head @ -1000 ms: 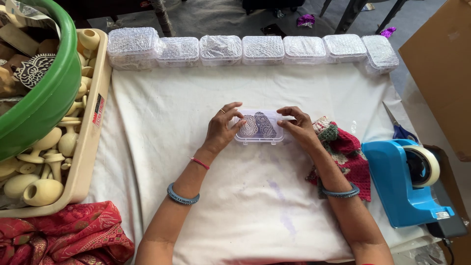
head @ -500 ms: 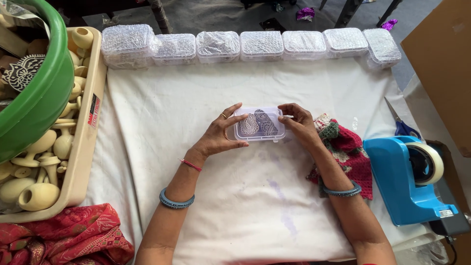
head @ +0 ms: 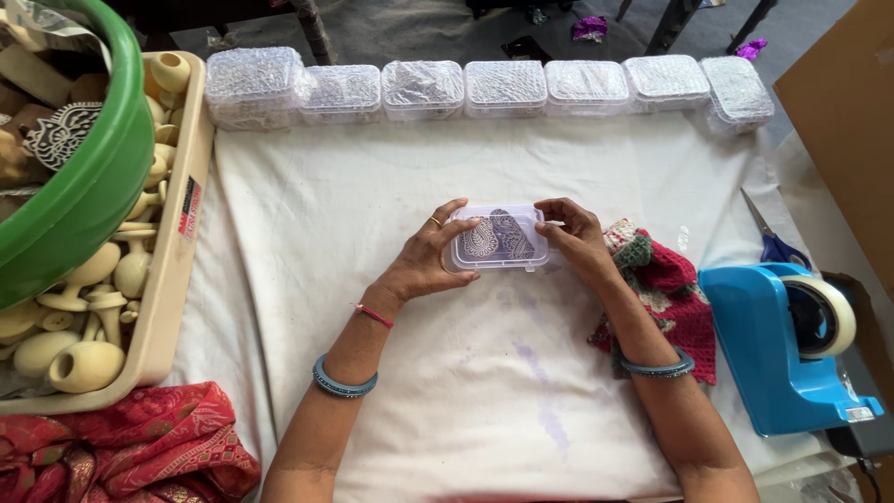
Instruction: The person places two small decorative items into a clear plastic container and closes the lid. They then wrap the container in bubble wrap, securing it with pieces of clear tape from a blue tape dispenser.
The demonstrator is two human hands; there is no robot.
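Observation:
A small clear plastic box (head: pixel 498 237) with a lid rests on the white cloth (head: pixel 372 196) at the table's middle. Through the lid I see two carved, paisley-shaped blocks inside. My left hand (head: pixel 424 256) grips the box's left end, thumb at the near edge and fingers over the top. The box's right end is held by my right hand (head: pixel 577 235). Both wrists wear blue bangles, and the left also has a red thread.
A row of bubble-wrapped clear boxes (head: pixel 484 86) lines the far edge. At left a beige crate (head: pixel 172 270) holds wooden handles and a green tub (head: pixel 88 186). A red knitted cloth (head: pixel 666 289), blue tape dispenser (head: pixel 792 340) and scissors (head: pixel 768 237) lie at right. Red fabric (head: pixel 121 447) sits near left.
The view has shifted slightly. My left hand has closed more firmly around the box's left end; the box stays between both hands in about the same spot.

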